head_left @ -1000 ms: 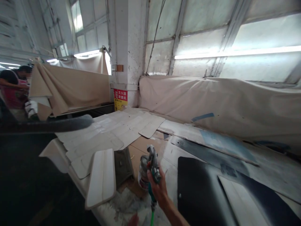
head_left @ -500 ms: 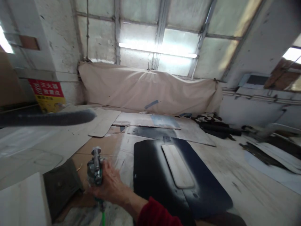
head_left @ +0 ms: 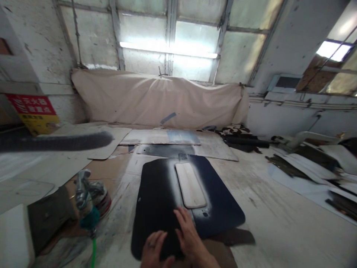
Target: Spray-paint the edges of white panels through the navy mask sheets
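Both hands laid flat, fingers spread, left hand (head_left: 154,248) and right hand (head_left: 189,238) on dark panel (head_left: 158,197) at lower centre, pale board (head_left: 190,184) just above, spray gun (head_left: 87,203) seemingly parked at lower left.

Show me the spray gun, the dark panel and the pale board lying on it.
Spray gun (head_left: 83,197): head view, on its metal body above the green hose.
Dark panel (head_left: 156,197): head view, on its bare left half.
Pale board (head_left: 190,185): head view, on the middle of its top face.

Single head-worn view, forward and down, close over the workbench (head_left: 279,223) toward the far wall.
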Motion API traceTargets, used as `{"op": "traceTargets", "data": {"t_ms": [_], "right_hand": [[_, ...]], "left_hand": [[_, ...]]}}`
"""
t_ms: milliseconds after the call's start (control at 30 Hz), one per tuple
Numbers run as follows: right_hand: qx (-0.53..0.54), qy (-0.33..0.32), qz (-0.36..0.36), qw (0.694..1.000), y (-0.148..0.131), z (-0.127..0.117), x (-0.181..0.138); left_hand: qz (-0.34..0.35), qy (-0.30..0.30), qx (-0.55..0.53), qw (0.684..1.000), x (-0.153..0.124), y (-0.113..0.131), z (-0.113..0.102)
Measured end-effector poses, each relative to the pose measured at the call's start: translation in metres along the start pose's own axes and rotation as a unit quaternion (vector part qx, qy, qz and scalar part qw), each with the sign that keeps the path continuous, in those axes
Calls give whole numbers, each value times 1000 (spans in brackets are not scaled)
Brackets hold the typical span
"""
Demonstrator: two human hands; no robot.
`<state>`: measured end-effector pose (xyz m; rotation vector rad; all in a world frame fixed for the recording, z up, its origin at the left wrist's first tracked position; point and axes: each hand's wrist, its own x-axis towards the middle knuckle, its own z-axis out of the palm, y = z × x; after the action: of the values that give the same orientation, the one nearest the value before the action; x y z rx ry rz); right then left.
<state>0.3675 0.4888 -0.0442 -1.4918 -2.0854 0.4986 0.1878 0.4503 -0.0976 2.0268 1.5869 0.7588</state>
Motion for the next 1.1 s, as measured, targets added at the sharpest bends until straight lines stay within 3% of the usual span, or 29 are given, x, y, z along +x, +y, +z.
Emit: {"op": "traceTargets", "data": {"t_ms": [67, 100, 167, 233, 400, 500, 633, 733, 833, 900, 1000, 1100], "right_hand": [[-114, -44, 38, 992, 67, -3, -31], [-151, -67, 46, 985, 94, -5, -42], [-234, -63, 47, 969, 132, -9, -54], [-289, -41, 26, 956, 148, -15, -58], [-304, -2, -41, 952, 147, -24, -51], [-313, 22, -53, 948, 149, -20, -50], [-333, 40, -56, 940, 167, -8, -50], [-333, 48, -98, 937, 186, 0, -50], [-315, 49, -139, 937, 196, 0, -53], [-301, 37, -118, 945, 192, -6, -54], [-240, 20, -26, 970, 170, -15, -52], [-40, 44, 33, 998, 142, -9, -42]], "left_hand": [[8, -132, 47, 990, 24, 32, 40], [-8, -160, 70, 985, 33, 46, 54], [-36, -176, 109, 978, 44, 66, 67], [-39, -161, 136, 977, 47, 78, 65], [-6, -160, 191, 969, 49, 82, 60], [1, -135, 157, 978, 53, 75, 64], [-27, -15, -3, 1000, 62, 66, 48], [-77, 82, -81, 990, 71, 62, 27], [-115, 92, -113, 983, 80, 59, 11], [-127, 83, -125, 981, 85, 56, 6], [-128, 86, -138, 978, 91, 51, -1], [-126, 94, -145, 977, 96, 48, -6]]}}
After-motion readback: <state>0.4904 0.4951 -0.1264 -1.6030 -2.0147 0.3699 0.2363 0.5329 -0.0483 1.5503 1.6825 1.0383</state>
